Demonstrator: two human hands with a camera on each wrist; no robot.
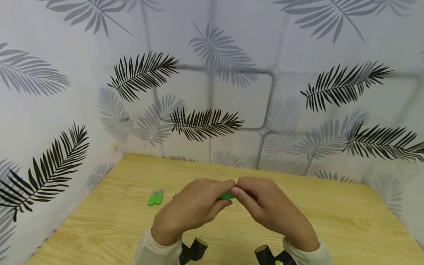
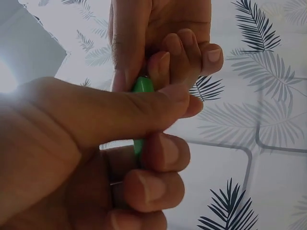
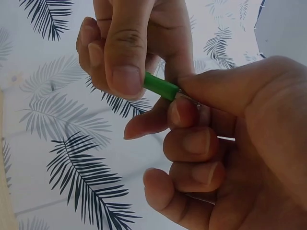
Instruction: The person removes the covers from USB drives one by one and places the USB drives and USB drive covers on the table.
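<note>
A small green stick-like piece with a thin metal end is held between both hands above the table. My left hand pinches its green body between thumb and fingers, as the right wrist view shows. At the metal end, my right hand pinches with thumb and index finger; its other fingers are curled. The fingers hide most of the piece in the left wrist view, where a strip of green shows. Its exact kind I cannot tell. Two similar green pieces with greyish tips lie side by side on the table, left of my left hand.
The wood-grain table reaches back to a wall covering with a leaf print. A bit of something red peeks out behind my left hand. Black wrist mounts sit below both cuffs.
</note>
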